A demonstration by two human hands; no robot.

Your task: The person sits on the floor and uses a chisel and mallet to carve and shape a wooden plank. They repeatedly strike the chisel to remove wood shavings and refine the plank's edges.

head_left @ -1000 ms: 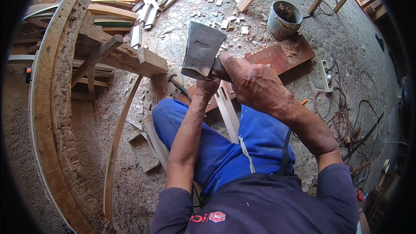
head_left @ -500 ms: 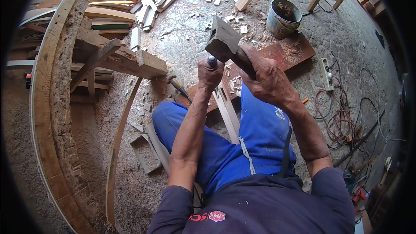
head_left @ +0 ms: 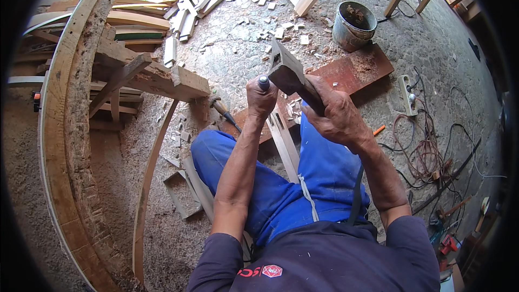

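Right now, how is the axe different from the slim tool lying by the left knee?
The axe is held in the right hand, while the slim tool lies with no hand on it. The axe's head is broad and blocky; the slim tool's dark end is narrow. Both have a wooden-looking handle.

Bright daylight from upper left.

Axe head point(head_left: 285, 68) obstructs gap btwn L hand point(head_left: 261, 98) & R hand point(head_left: 339, 109); free passage btwn L hand & beam point(head_left: 186, 83); bucket point(head_left: 347, 37) obstructs fwd-R.
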